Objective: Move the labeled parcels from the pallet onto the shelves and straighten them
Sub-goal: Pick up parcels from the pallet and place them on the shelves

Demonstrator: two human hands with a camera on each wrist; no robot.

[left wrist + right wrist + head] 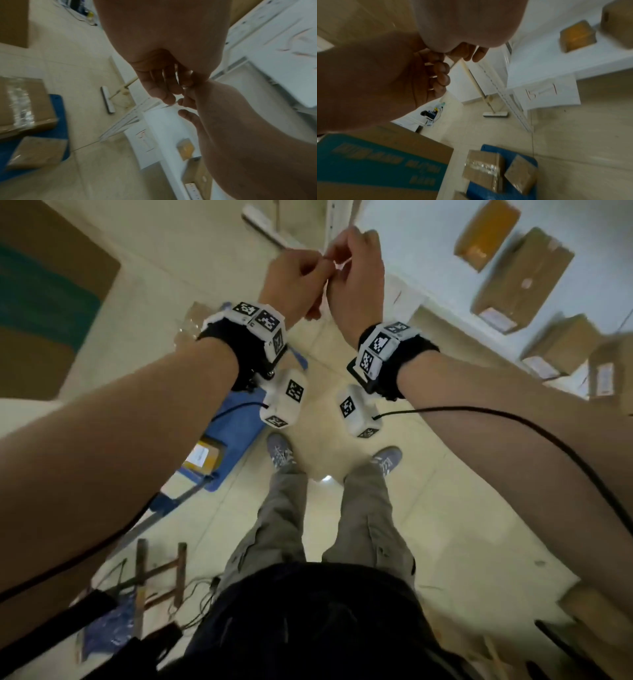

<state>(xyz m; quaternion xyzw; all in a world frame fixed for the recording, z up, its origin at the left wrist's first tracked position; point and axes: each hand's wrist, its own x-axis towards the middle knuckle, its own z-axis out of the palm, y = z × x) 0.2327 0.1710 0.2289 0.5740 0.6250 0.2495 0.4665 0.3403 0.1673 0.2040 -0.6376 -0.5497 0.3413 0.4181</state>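
My two hands are raised in front of me above the floor, away from every parcel. Left hand (294,278) and right hand (356,275) meet at their curled fingertips (171,98); whether something tiny is pinched there cannot be made out. Brown taped parcels (524,278) lie askew on the white shelf (411,251) at the right. The blue pallet (236,433) sits on the floor at my lower left with a labeled parcel (202,458) on it. The right wrist view shows two parcels (481,166) on the pallet (530,163).
A large cardboard box with teal print (44,296) stands to the left. A mop (494,114) leans by the shelf post. A paper tag marked 15-1 (547,93) hangs on the shelf edge. Cables and a wooden frame (161,573) lie behind my feet.
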